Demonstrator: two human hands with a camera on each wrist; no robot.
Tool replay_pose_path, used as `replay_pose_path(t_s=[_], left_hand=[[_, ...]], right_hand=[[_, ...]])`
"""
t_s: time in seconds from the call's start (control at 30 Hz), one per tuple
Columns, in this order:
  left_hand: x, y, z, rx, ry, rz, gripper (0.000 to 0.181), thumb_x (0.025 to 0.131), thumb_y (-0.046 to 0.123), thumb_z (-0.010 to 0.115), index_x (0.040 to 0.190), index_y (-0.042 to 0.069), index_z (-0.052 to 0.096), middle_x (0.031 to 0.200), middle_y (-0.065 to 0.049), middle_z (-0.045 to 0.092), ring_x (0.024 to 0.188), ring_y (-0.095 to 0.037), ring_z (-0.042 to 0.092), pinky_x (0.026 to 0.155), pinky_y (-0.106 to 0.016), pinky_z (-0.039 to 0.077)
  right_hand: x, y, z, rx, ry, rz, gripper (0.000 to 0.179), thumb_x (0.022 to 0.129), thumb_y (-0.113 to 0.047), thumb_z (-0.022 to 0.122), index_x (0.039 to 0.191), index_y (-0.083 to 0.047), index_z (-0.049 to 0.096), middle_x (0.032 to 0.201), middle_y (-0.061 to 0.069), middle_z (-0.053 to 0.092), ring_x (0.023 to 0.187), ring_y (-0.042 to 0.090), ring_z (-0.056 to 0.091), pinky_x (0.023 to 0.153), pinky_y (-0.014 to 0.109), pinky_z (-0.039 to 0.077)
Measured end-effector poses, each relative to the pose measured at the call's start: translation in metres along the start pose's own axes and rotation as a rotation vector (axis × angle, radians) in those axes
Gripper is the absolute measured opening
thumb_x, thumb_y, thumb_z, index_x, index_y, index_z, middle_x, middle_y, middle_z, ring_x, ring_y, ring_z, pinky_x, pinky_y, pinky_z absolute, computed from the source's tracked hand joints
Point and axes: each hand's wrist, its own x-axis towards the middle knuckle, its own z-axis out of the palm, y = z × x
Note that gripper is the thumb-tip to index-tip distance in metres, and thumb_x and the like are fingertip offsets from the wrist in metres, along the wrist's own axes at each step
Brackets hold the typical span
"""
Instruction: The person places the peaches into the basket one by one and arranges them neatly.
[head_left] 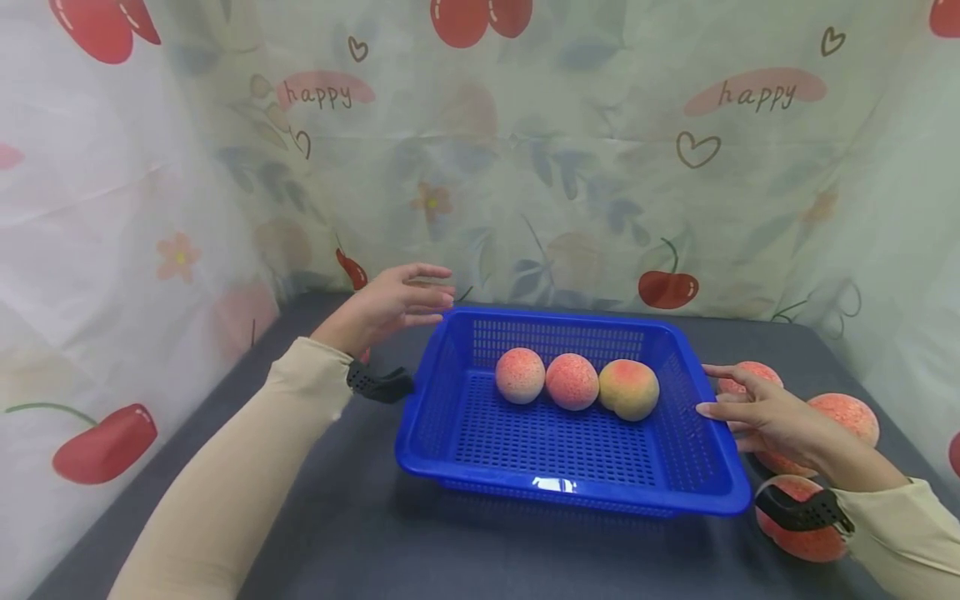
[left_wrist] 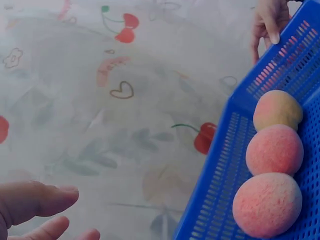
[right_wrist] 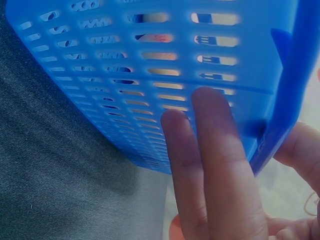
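Observation:
A blue plastic basket (head_left: 555,450) with perforated walls stands in the middle of the dark table. Three peaches sit in a row inside it: two pink ones (head_left: 521,376) (head_left: 572,382) and a yellowish one with a red blush (head_left: 629,389). My right hand (head_left: 776,417) grips the basket's right rim; in the right wrist view, two fingers (right_wrist: 220,160) lie along the outer wall and the thumb is across the rim. By the far left corner of the basket, my left hand (head_left: 401,302) hovers with its fingers extended and spread, holding nothing.
Several more peaches lie on the table to the right, partly behind my right hand and wrist, one peach (head_left: 843,418) farthest right. A printed curtain (head_left: 480,167) with cherries and hearts encloses the table (head_left: 330,517) at the back and sides.

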Motion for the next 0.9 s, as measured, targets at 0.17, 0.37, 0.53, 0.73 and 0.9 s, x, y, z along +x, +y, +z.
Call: replay_pose_path(t_s=[0.17, 0.37, 0.53, 0.73, 0.9], left_hand=[[-0.003, -0.008, -0.019, -0.026, 0.073, 0.031, 0.054, 0.098, 0.002, 0.052, 0.148, 0.003, 0.032, 0.149, -0.022, 0.04, 0.136, -0.035, 0.042, 0.111, -0.044, 0.038], [-0.007, -0.023, -0.039, -0.031, 0.15, 0.021, 0.057, 0.099, 0.004, 0.052, 0.15, 0.003, 0.028, 0.151, -0.022, 0.037, 0.136, -0.034, 0.041, 0.111, -0.042, 0.038], [-0.009, -0.035, -0.06, -0.022, 0.208, 0.002, 0.059, 0.099, 0.008, 0.052, 0.152, 0.006, 0.026, 0.152, -0.02, 0.035, 0.138, -0.033, 0.04, 0.112, -0.041, 0.037], [-0.015, -0.048, -0.085, 0.04, 0.253, -0.053, 0.065, 0.099, 0.014, 0.054, 0.154, 0.008, 0.02, 0.151, -0.019, 0.034, 0.139, -0.031, 0.039, 0.112, -0.039, 0.037], [-0.018, -0.058, -0.1, 0.087, 0.276, -0.065, 0.069, 0.099, 0.016, 0.055, 0.155, 0.007, 0.015, 0.149, -0.018, 0.036, 0.139, -0.031, 0.038, 0.113, -0.04, 0.036]], right_hand=[[-0.001, -0.001, -0.001, 0.012, 0.0, 0.0, 0.087, 0.099, -0.02, 0.057, 0.152, -0.001, -0.009, 0.123, 0.015, 0.059, 0.097, 0.033, 0.07, 0.081, 0.054, 0.056], [0.0, 0.0, -0.001, 0.023, -0.004, -0.001, 0.087, 0.099, -0.019, 0.057, 0.153, -0.002, -0.009, 0.12, 0.01, 0.061, 0.097, 0.031, 0.07, 0.082, 0.053, 0.056], [0.0, 0.002, 0.0, 0.016, -0.005, -0.005, 0.086, 0.099, -0.02, 0.056, 0.153, -0.002, -0.009, 0.126, 0.018, 0.057, 0.098, 0.031, 0.07, 0.081, 0.053, 0.056], [-0.001, 0.002, 0.002, 0.005, 0.009, -0.016, 0.087, 0.099, -0.021, 0.057, 0.153, -0.001, -0.009, 0.148, 0.042, 0.017, 0.1, 0.033, 0.069, 0.081, 0.053, 0.056], [-0.001, 0.001, 0.002, 0.006, 0.008, -0.026, 0.086, 0.099, -0.02, 0.057, 0.153, -0.002, -0.008, 0.149, 0.042, 0.014, 0.1, 0.033, 0.069, 0.081, 0.053, 0.056]])
